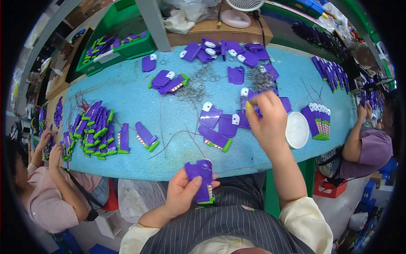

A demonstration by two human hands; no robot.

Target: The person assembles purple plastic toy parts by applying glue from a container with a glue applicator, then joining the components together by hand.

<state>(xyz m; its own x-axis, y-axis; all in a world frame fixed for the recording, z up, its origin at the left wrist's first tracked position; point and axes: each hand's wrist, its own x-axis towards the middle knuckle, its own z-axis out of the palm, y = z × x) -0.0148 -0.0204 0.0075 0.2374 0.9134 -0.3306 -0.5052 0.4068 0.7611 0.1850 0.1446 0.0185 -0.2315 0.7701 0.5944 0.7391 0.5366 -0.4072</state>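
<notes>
My left hand (179,194) grips a purple plastic wing-shaped toy part (200,170) in front of my body. It has a white top corner, a red-and-white striped edge and a green tip. A thin wire rises from its top. Above the table, my right hand (267,122) has thumb and fingers pinched together, with yellow at one fingertip; whatever they hold is too small to make out. Close by lie purple panels (229,125) with white corners and a striped, green-edged piece (216,139). A tangle of thin dark rings (261,79) sits beyond the right hand.
On the blue tabletop (177,163), a heap of purple-green parts (95,131) lies left. A white dish (297,130) and fanned wing parts (317,120) stand right. A green bin (122,53) and small fan (245,4) are behind. People (55,190) sit on both sides.
</notes>
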